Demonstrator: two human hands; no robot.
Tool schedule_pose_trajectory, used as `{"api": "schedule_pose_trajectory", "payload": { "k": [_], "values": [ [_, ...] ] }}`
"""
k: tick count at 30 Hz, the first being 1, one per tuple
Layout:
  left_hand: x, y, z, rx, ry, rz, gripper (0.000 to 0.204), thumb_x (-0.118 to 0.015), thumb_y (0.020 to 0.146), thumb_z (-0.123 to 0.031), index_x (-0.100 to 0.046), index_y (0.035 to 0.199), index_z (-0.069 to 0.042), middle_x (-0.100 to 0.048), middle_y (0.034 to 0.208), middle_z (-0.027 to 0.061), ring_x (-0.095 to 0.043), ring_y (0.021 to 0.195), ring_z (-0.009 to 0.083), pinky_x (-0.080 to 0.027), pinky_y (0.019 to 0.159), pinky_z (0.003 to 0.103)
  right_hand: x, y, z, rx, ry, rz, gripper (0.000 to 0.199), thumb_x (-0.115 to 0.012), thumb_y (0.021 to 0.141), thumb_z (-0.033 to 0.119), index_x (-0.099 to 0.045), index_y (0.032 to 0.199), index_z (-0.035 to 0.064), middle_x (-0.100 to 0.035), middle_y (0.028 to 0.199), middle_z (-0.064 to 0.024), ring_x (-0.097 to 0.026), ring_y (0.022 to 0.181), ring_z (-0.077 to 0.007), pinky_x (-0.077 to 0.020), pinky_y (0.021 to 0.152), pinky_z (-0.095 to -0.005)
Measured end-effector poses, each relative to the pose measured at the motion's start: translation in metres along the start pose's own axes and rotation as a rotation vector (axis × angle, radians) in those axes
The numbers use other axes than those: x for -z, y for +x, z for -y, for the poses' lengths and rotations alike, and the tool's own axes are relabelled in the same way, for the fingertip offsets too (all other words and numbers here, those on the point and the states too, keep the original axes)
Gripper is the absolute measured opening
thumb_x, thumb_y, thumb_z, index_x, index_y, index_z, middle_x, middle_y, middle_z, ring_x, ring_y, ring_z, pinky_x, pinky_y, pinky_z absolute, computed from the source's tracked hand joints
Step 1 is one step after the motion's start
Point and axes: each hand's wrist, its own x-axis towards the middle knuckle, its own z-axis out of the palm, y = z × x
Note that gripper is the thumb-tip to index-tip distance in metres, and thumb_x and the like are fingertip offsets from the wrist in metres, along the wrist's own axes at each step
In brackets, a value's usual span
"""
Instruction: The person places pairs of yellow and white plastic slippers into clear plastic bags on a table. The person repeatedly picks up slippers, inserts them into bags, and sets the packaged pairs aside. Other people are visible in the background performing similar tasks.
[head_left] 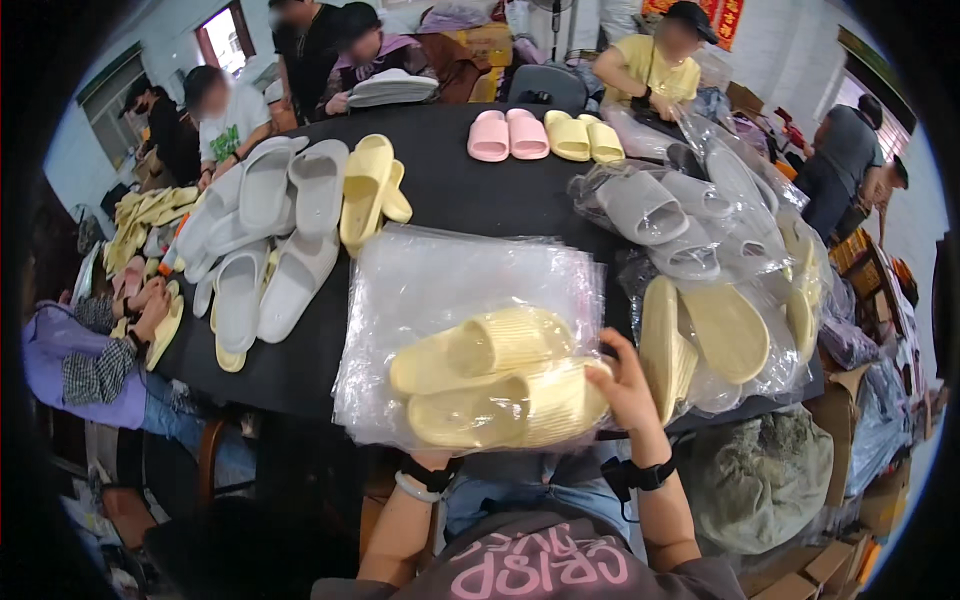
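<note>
Pair of yellow slippers (490, 398) was held at the toe end, just left of the right hand (630, 390), thumb on top, fingers part-curled. Clear bag stack (460, 275) was seen under the pair. Left hand (432, 458) was mostly hidden by the near bag edge; grip can't be told. Bagged slippers (735, 335) were piled right of the right hand on the worktop (440, 190).

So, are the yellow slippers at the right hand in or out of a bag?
In, it appears: shiny clear film covers the yellow slippers, with the right hand at their toes.
</note>
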Motion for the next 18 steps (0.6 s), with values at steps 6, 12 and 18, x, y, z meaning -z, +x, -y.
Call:
{"api": "schedule_pose_trajectory", "payload": {
  "k": [6, 12, 18],
  "values": [
    [0.01, 0.002, 0.0, 0.068, -0.051, 0.023, 0.061, -0.061, 0.089, -0.049, -0.053, 0.136, -0.01, -0.055, 0.135, 0.0119, -0.054, 0.12, 0.0322, -0.047, 0.096, 0.048, 0.01, 0.006, 0.014, -0.028, 0.288, -0.256, 0.072, -0.058, 0.082, -0.011, -0.032, 0.148, 0.0034, -0.028, 0.153, -0.017, -0.044, 0.132, -0.0263, -0.045, 0.101, -0.0325],
    [0.016, 0.006, 0.002, 0.105, -0.082, 0.049, 0.06, -0.06, 0.09, -0.047, -0.053, 0.136, -0.009, -0.056, 0.134, 0.0135, -0.054, 0.119, 0.0329, -0.046, 0.096, 0.048, 0.012, 0.017, 0.025, 0.063, 0.307, -0.184, 0.066, -0.058, 0.082, -0.007, -0.039, 0.144, 0.003, -0.044, 0.144, -0.0161, -0.042, 0.133, -0.024, -0.0412, 0.105, -0.034],
    [0.019, 0.02, 0.007, 0.152, -0.123, 0.089, 0.059, -0.059, 0.091, -0.046, -0.052, 0.135, -0.007, -0.056, 0.133, 0.0151, -0.055, 0.119, 0.0337, -0.046, 0.097, 0.049, -0.021, 0.016, 0.031, 0.047, 0.343, 0.019, 0.063, -0.061, 0.083, -0.008, -0.041, 0.142, 0.007, -0.045, 0.145, -0.0071, -0.045, 0.129, -0.0171, -0.0432, 0.103, -0.0322]
  ]
}}
